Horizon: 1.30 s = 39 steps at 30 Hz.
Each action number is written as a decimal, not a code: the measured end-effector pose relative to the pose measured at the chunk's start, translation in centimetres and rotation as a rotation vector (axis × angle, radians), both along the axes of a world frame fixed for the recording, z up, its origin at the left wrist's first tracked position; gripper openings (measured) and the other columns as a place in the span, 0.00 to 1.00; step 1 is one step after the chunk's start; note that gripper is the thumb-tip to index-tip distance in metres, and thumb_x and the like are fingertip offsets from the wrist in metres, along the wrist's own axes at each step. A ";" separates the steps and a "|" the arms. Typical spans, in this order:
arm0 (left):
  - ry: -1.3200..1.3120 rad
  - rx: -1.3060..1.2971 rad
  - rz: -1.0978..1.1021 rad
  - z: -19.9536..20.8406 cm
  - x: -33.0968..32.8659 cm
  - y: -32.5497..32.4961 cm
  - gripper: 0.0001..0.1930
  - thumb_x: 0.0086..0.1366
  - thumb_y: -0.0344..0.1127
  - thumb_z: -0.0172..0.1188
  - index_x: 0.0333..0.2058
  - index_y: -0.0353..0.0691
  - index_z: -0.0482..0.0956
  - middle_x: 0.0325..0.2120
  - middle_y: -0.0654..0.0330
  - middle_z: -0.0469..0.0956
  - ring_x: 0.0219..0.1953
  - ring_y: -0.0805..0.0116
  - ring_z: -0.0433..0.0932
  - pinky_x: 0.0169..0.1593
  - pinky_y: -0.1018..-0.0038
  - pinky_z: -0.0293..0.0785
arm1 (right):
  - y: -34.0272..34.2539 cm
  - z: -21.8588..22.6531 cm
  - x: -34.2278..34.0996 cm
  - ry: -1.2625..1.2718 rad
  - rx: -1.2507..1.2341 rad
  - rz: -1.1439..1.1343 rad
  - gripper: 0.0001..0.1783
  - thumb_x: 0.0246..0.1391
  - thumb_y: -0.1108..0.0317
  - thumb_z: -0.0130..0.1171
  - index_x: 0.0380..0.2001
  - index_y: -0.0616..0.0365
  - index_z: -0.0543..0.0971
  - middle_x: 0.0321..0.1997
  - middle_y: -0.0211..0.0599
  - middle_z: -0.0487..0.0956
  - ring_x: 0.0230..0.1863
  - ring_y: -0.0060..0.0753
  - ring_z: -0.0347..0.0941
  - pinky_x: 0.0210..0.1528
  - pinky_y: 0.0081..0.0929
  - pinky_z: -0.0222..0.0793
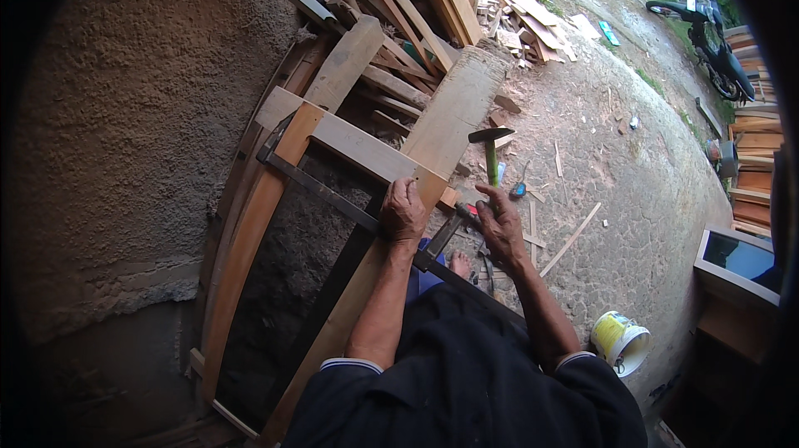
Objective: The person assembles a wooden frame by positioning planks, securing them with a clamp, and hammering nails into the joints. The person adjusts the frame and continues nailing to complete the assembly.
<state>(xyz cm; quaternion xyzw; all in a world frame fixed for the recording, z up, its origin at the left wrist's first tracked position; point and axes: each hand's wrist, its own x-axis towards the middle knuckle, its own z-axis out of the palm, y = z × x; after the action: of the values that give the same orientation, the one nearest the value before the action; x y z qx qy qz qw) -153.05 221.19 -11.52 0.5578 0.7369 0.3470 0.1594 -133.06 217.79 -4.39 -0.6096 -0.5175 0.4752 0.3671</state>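
Note:
A wooden frame (pixel 362 145) lies before me, with long side rails (pixel 241 269) running back toward my body. My left hand (pixel 403 213) rests on its near right corner, the fingertips pressed together at a small dark spot; whatever they pinch is too small to make out. A dark metal bar clamp (pixel 325 191) spans the frame, and its bar passes beneath my left hand. To the right of the corner, my right hand (pixel 501 227) is closed around the lower handle of a hammer (pixel 491 153), head up. That handle is green.
Thick boards (pixel 454 107) support the frame's far end. A rough wall (pixel 150 115) borders the left. Scrap wood (pixel 524 15) is heaped farther off. Wood strips (pixel 571 238) and a blue tape measure (pixel 518 190) lie on the ground. A bucket (pixel 620 341) stands right; a motorcycle (pixel 717 53) is beyond.

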 end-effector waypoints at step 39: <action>0.079 -0.004 -0.036 -0.6 0.3 -0.4 0.06 0.70 0.35 0.54 0.40 0.42 0.78 0.36 0.54 0.81 0.42 0.51 0.81 0.46 0.59 0.78 | -1.7 -0.1 -1.4 -0.644 0.206 0.575 0.45 0.60 0.77 0.46 0.77 0.36 0.48 0.25 0.51 0.73 0.25 0.54 0.75 0.28 0.50 0.70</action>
<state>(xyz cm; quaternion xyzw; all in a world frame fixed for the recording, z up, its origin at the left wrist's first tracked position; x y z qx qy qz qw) -152.74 220.79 -12.09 0.5839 0.7331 0.3203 0.1377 -134.48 216.07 -4.45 -0.5183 -0.7986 0.2897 0.0987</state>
